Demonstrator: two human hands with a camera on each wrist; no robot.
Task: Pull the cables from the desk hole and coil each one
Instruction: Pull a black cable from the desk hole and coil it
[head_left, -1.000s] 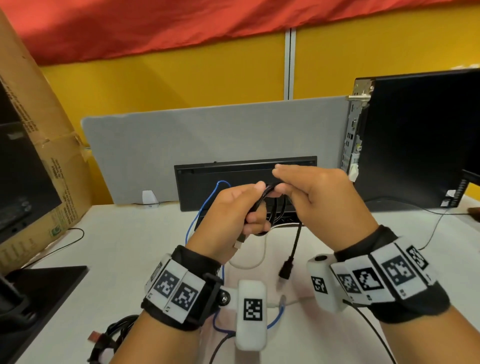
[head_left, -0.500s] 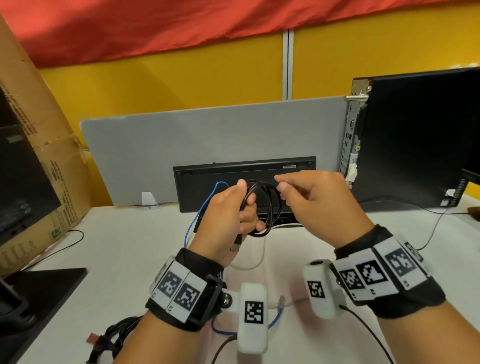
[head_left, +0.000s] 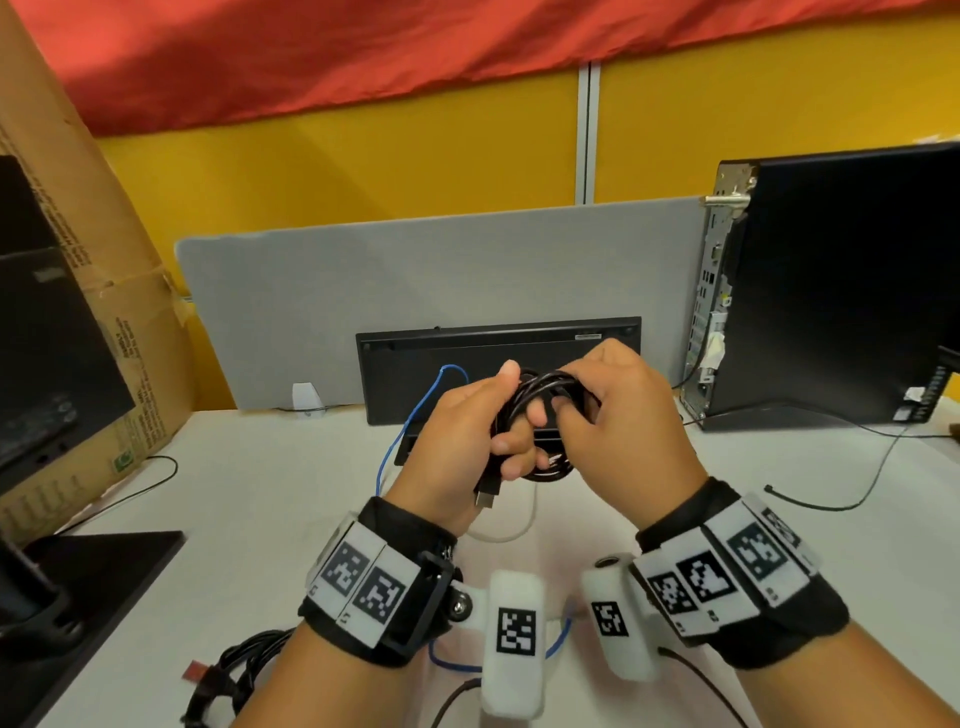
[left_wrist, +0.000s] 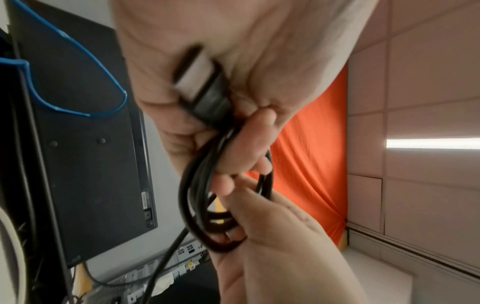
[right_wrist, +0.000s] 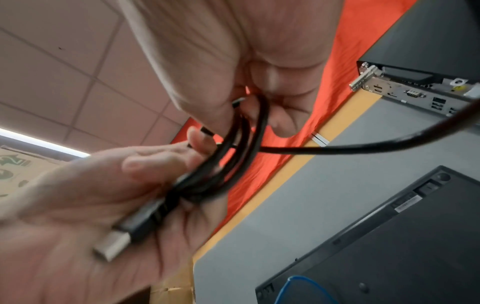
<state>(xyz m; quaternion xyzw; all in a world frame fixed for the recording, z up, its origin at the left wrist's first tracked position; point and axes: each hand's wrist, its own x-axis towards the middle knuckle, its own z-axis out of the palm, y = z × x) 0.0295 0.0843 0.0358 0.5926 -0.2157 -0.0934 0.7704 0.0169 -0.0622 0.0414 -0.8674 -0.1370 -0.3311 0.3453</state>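
Observation:
A black cable (head_left: 543, 387) is wound into a small coil held above the white desk (head_left: 260, 519). My left hand (head_left: 501, 421) grips one side of the coil, and the cable's USB plug (head_left: 487, 497) sticks out below its fingers. My right hand (head_left: 566, 402) pinches the other side, fingers curled through the loops. In the left wrist view the plug (left_wrist: 197, 82) lies across the palm with the coil (left_wrist: 200, 205) below it. The right wrist view shows the coil (right_wrist: 233, 156), the plug (right_wrist: 122, 240), and one strand (right_wrist: 363, 148) running off to the right.
A blue cable (head_left: 410, 421) and a white cable (head_left: 511, 532) trail over the desk beneath my hands. A black keyboard (head_left: 467, 353) leans on the grey divider (head_left: 415, 270). PC tower (head_left: 831, 286) at right, cardboard box (head_left: 104, 260) at left, coiled black cable bundle (head_left: 234, 670) near left.
The cable end that hung down a second ago has been wound into the coil. My right hand has closed in on the loops beside the left hand.

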